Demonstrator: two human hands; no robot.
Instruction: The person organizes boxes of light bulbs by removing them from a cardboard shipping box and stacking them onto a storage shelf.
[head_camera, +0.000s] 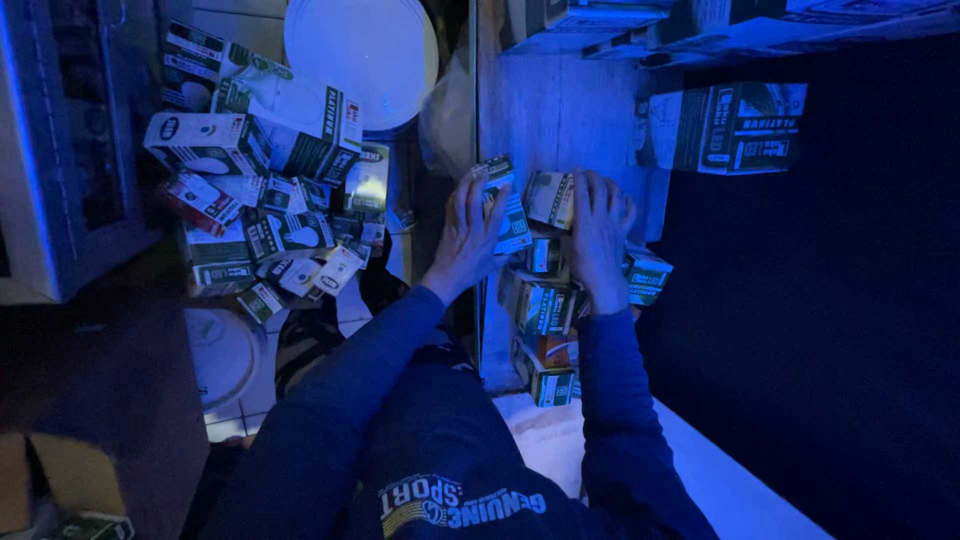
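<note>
In dim blue light, the left hand (468, 232) lies flat with fingers spread against a small green-and-white cardboard carton (505, 205) at the top of a stack of small cartons (540, 310) standing against a pale wooden shelf wall (560, 120). The right hand (600, 235) rests just right of that carton, fingers spread over a neighbouring small white carton (551, 198); neither grip pinches anything. Left of the stack, a loose heap of similar cartons (260, 220) covers the floor below a round white lid (360, 45). The stack looks uneven, so a sideways push could topple its upper cartons.
</note>
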